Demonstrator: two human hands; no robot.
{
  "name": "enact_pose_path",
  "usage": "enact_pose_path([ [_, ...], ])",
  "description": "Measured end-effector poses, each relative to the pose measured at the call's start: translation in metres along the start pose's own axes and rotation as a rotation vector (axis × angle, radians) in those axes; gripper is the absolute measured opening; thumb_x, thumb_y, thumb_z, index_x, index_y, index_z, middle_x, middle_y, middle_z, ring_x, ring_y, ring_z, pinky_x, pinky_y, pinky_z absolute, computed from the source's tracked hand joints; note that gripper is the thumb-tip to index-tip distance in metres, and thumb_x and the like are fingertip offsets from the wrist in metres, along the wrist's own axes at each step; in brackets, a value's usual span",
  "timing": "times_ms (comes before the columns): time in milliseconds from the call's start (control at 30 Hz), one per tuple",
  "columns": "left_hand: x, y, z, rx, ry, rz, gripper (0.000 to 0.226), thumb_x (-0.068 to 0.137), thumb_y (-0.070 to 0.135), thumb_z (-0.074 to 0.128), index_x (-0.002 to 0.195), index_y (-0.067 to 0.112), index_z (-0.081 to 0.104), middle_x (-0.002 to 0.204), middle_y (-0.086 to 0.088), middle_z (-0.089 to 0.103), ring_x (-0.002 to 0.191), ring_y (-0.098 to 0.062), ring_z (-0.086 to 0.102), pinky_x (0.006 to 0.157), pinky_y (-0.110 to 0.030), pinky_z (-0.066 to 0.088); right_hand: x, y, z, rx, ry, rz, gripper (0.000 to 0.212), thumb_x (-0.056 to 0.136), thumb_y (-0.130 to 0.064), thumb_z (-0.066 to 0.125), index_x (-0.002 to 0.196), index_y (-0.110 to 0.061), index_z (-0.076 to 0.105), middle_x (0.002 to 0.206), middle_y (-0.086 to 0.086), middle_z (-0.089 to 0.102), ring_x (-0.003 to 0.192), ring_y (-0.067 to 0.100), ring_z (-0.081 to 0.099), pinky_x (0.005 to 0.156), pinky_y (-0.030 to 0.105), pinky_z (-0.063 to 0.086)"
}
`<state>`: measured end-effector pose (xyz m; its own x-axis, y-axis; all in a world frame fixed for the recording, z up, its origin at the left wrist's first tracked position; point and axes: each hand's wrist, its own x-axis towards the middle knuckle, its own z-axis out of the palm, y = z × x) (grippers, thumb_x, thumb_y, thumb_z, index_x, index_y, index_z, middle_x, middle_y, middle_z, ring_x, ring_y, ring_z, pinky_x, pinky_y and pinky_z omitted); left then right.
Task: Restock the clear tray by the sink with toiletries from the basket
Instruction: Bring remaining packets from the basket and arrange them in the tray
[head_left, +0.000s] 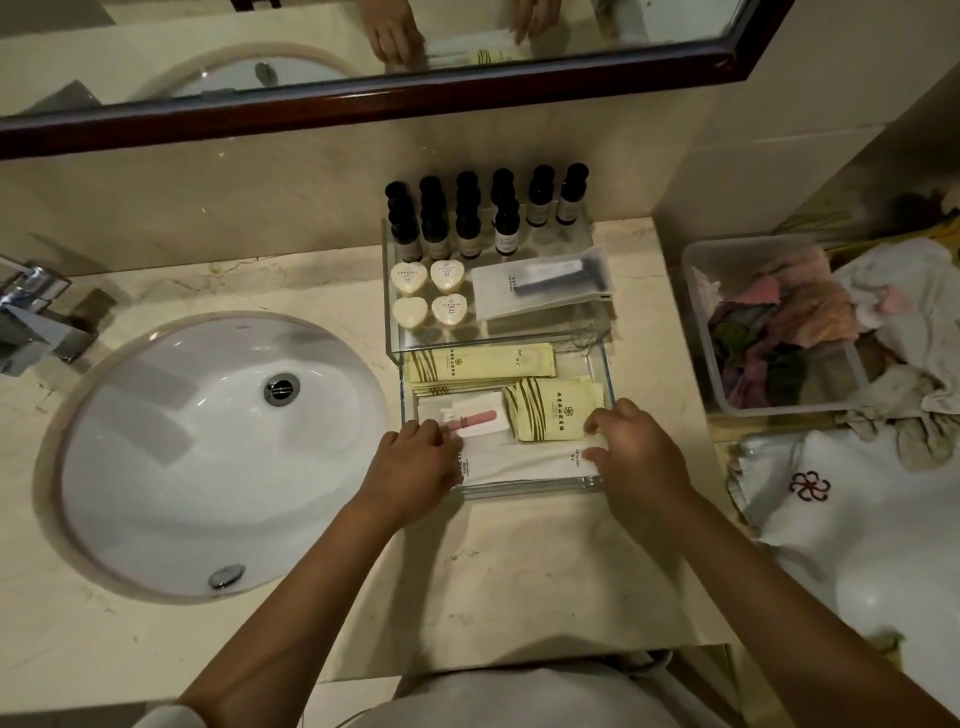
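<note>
Pale marble counter (519, 571) under a dark-framed mirror (363, 111), front edge close to the body, right edge ending just short of a clear plastic bin (701, 322). Bare stone between that front edge and the clear tray (519, 492); little room at the left, where the sink (208, 467) rim nearly meets the tray.

Left hand (410, 467) over the tray's front left corner, fingers curled onto the left end of a stack of white sachets (519, 460). Right hand (639, 452) at the front right, thumb and bent fingers pinching the right end of the same stack. Stack flat along the front wall, inside the lower compartment.

Just behind the fingers: a white pack with a pink strip (470, 418) on the left, a yellow packet (556, 410) tilted on the right, long yellow packets (478, 364) across the back. Raised tier behind, with four heart-shaped soaps (431, 296), a frosted pouch (540, 286) holding something dark, and rows of dark bottles (467, 218) against the wall.

Further out: tap (31, 317) at far left, coloured cloths in the bin at right, white towel (810, 488) with a dark red flower mark in front of it.
</note>
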<state>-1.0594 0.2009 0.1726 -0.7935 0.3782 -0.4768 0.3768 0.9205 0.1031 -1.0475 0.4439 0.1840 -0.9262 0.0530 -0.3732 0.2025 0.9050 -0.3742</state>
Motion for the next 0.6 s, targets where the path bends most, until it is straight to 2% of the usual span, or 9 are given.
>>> enact_pose_path([
  [67, -0.001, 0.004, 0.004, -0.023, 0.043, 0.006, 0.043, 0.092, 0.031, 0.053, 0.132, 0.017, 0.047, 0.123, -0.009, 0.050, 0.114, -0.032, 0.048, 0.090, -0.039, 0.041, -0.003, 0.002, 0.008, -0.044, -0.016, -0.139, 0.026, 0.084, -0.012, 0.066, 0.109, -0.012, 0.062, 0.110, 0.005, 0.057, 0.103, 0.022, 0.054, 0.082, 0.031, 0.050],
  [133, -0.001, 0.004, 0.008, -0.054, 0.094, 0.031, 0.041, 0.078, 0.023, 0.072, 0.116, 0.012, 0.062, 0.103, -0.012, 0.060, 0.092, -0.036, 0.060, 0.074, -0.039, 0.050, -0.004, 0.007, 0.016, -0.094, 0.013, -0.252, 0.025, 0.079, -0.003, 0.069, 0.103, -0.007, 0.066, 0.102, 0.010, 0.063, 0.096, 0.027, 0.059, 0.079, 0.034, 0.053],
  [167, 0.000, 0.003, 0.012, -0.053, 0.114, 0.033, 0.042, 0.069, 0.020, 0.080, 0.108, 0.011, 0.067, 0.093, -0.012, 0.063, 0.080, -0.034, 0.062, 0.066, -0.036, 0.052, -0.002, 0.010, 0.019, -0.089, 0.034, -0.274, 0.024, 0.077, 0.001, 0.070, 0.100, -0.005, 0.067, 0.098, 0.012, 0.064, 0.091, 0.028, 0.061, 0.076, 0.034, 0.055],
  [233, 0.001, 0.003, 0.017, -0.060, 0.140, 0.025, 0.045, 0.060, 0.019, 0.086, 0.102, 0.011, 0.070, 0.086, -0.011, 0.065, 0.071, -0.031, 0.063, 0.060, -0.032, 0.054, -0.001, 0.013, 0.020, -0.051, 0.046, -0.272, 0.024, 0.074, 0.005, 0.071, 0.096, -0.003, 0.068, 0.094, 0.013, 0.065, 0.087, 0.029, 0.062, 0.074, 0.036, 0.057],
  [333, 0.002, 0.003, 0.020, -0.065, 0.166, 0.042, 0.046, 0.060, 0.018, 0.086, 0.102, 0.009, 0.070, 0.086, -0.012, 0.066, 0.069, -0.030, 0.063, 0.059, -0.032, 0.055, 0.000, 0.015, 0.019, -0.027, 0.027, -0.270, 0.027, 0.074, 0.008, 0.068, 0.099, -0.003, 0.067, 0.096, 0.013, 0.064, 0.090, 0.028, 0.061, 0.078, 0.039, 0.056],
  [467, 0.003, 0.002, 0.021, -0.057, 0.160, 0.031, 0.042, 0.063, 0.023, 0.085, 0.101, 0.012, 0.071, 0.085, -0.010, 0.066, 0.070, -0.029, 0.063, 0.060, -0.032, 0.055, 0.002, 0.017, 0.016, -0.044, -0.011, -0.248, 0.032, 0.082, 0.002, 0.061, 0.112, -0.009, 0.062, 0.110, 0.007, 0.059, 0.104, 0.022, 0.054, 0.089, 0.032, 0.050],
  [600, 0.000, 0.008, 0.013, -0.126, 0.130, -0.028, 0.037, 0.089, 0.031, 0.059, 0.123, 0.017, 0.060, 0.114, -0.009, 0.059, 0.102, -0.031, 0.054, 0.085, -0.036, 0.046, 0.008, 0.017, 0.008, -0.072, -0.082, -0.231, 0.027, 0.091, -0.008, 0.053, 0.117, -0.012, 0.059, 0.118, 0.005, 0.054, 0.110, 0.021, 0.048, 0.092, 0.030, 0.044],
])
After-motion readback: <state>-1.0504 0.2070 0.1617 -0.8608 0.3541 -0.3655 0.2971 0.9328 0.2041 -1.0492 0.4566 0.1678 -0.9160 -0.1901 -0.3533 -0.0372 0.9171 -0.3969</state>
